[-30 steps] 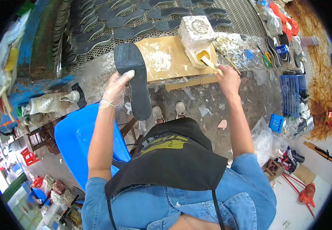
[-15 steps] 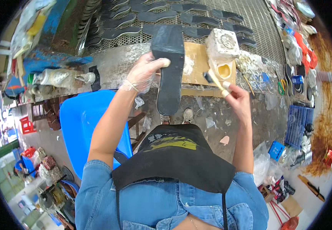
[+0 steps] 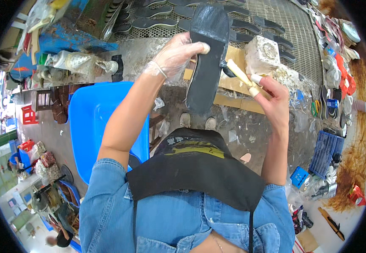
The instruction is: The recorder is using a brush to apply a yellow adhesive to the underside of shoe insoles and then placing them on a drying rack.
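My left hand [image 3: 172, 55], in a clear plastic glove with a band at the wrist, grips a black shoe sole [image 3: 203, 82] by its middle. The thumb lies on its upper face. The wide end points away from me and looks shiny; the other end hangs toward my feet. My right hand [image 3: 273, 97], with pale covers on thumb and fingertip, pinches a small brush [image 3: 238, 71] by its cream handle. Its dark bristles are at the sole's right edge, seemingly touching it. Just beyond stands a white, crusted block [image 3: 262, 55] on brown cardboard [image 3: 238, 101].
Several black soles [image 3: 155, 23] lie on a metal mesh [image 3: 295, 31] at the back. A blue plastic chair [image 3: 88, 126] is at my left. Scraps litter the floor. A blue crate [image 3: 324, 154] and bags stand at the right. A bottle [image 3: 71, 61] lies on the bench's left.
The sole has moved away from me and slightly right. The brush has swung up from beside the glue cup to the sole's right edge. The view has shifted a little.
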The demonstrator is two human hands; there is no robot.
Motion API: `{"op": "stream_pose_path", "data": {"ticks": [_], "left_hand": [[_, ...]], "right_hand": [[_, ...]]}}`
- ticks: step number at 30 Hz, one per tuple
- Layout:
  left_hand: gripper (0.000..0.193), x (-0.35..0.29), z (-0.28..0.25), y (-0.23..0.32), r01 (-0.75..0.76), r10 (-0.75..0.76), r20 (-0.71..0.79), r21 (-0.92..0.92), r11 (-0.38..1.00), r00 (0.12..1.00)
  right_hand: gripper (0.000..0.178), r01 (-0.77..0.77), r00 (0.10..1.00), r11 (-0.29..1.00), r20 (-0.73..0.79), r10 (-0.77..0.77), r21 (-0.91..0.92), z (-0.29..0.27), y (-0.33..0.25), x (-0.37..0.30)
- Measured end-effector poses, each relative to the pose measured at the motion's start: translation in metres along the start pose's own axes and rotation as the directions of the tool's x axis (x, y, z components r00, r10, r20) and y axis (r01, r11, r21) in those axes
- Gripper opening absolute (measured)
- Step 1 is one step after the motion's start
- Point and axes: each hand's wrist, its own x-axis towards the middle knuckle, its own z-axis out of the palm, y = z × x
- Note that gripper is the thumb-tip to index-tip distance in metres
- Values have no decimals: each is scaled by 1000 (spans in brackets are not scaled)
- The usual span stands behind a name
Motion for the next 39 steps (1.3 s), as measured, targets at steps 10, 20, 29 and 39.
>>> {"op": "stream_pose_path", "data": {"ticks": [10,20,29,39], "left_hand": [[16,28,-29,-1,-148,115,-218,-143,979,969],[33,19,21,-31,-457,14,-561,-660,597,828],[37,-1,31,-58,-321,8,-461,-605,728,887],[59,-49,29,9,-340,494,23,752,564,869]], "right_hand": [[32,67,997,997,35,-65,-44,9,-25,-17],[46,-257,812,545,-127,570,798,44,55,11],[56,-283,866,223,149,477,933,78,-3,48],[70,-233,970,930,133,202,285,16,13,69]]}}
